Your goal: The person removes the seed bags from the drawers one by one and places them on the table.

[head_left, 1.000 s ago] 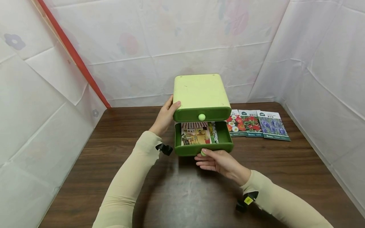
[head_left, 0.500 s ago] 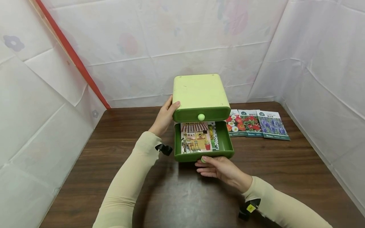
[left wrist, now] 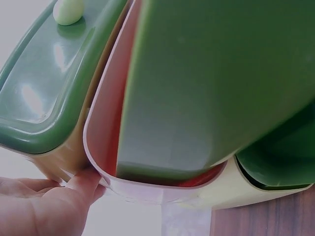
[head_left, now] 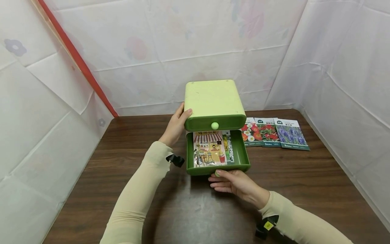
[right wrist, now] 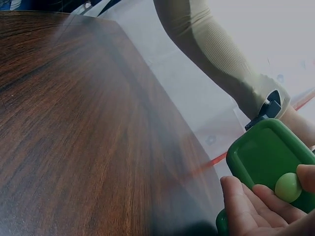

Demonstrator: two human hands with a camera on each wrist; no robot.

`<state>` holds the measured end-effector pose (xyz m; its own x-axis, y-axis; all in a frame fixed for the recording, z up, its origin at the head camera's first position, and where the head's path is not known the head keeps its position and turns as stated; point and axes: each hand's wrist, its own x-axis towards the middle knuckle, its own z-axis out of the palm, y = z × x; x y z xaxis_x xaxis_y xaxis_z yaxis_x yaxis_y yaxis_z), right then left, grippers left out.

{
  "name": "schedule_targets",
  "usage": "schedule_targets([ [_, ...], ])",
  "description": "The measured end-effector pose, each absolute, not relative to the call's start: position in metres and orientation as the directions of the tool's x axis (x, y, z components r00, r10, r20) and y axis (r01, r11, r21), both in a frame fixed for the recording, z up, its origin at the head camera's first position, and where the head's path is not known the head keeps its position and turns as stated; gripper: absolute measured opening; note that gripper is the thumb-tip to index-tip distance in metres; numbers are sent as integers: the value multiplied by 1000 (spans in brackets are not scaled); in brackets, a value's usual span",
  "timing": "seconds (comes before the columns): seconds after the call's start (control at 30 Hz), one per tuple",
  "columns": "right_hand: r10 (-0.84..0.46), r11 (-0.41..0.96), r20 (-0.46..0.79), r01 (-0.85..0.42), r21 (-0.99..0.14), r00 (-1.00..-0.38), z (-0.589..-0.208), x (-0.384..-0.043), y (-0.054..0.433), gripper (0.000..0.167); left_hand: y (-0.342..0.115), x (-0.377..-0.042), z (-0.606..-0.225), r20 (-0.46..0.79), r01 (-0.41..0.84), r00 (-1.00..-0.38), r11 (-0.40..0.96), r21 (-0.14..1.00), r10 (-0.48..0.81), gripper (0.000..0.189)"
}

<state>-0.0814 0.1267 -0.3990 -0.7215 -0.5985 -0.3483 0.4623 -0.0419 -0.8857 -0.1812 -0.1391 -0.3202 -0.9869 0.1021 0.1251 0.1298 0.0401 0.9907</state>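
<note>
A small drawer cabinet (head_left: 213, 98) with a pale yellow-green top stands on the table. Its top drawer front (head_left: 198, 123) is closed, with a round light-green knob. Below, a green drawer (head_left: 199, 170) is pulled out. Inside it lie a packet with a striped-awning shop picture (head_left: 209, 149) and a partly covered packet (head_left: 230, 149). My left hand (head_left: 175, 127) rests along the cabinet's left side, thumb at the upper edge. With thumb and fingers my right hand (head_left: 239, 185) pinches the pulled-out drawer's knob (right wrist: 288, 187). The left wrist view shows this drawer's underside (left wrist: 197, 83).
Three flower seed packets lie fanned right of the cabinet: red-and-white blooms (head_left: 251, 132), red flowers (head_left: 268, 132) and purple spikes (head_left: 291, 134). White sheeting (head_left: 198, 44) walls the dark wooden table (head_left: 128, 152) at back and sides. Another green drawer (left wrist: 285, 152) sits lower in the cabinet.
My right hand has drawn the drawer further out toward me, showing more of the shop-picture packet. My left hand has stayed at the cabinet's side.
</note>
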Motion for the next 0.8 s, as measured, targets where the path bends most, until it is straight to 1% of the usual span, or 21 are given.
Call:
schedule_targets([
  [0.17, -594, -36, -362, 473, -881, -718, -399, -80, 126, 54, -136, -170, -309, 122, 127, -986, 38, 991, 111, 72],
  [0.27, -594, 0, -380, 472, -881, -709, -398, -79, 126, 58, -132, -162, -301, 126, 131, -986, 34, 991, 111, 72],
  [0.4, -615, 70, -397, 454, -888, -681, -395, -76, 128, 62, -131, -160, -299, 129, 133, -986, 34, 991, 103, 72],
  [0.47, -636, 95, -394, 440, -893, -664, -392, -74, 129, 58, -131, -161, -298, 127, 131, -987, 38, 991, 101, 72],
  [0.57, -676, 107, -370, 412, -905, -637, -385, -72, 130, 47, -133, -167, -305, 124, 128, -987, 33, 991, 98, 73],
  [0.67, -721, 96, -311, 355, -930, -619, -374, -71, 134, 36, -136, -176, -314, 129, 133, -986, 29, 991, 103, 72],
  [0.73, -743, 78, -259, 304, -949, -618, -364, -72, 137, 33, -137, -179, -318, 133, 136, -986, 27, 990, 102, 71],
  [0.8, -755, 57, -194, 232, -971, -626, -354, -75, 139, 34, -137, -180, -320, 138, 141, -985, 26, 990, 100, 72],
])
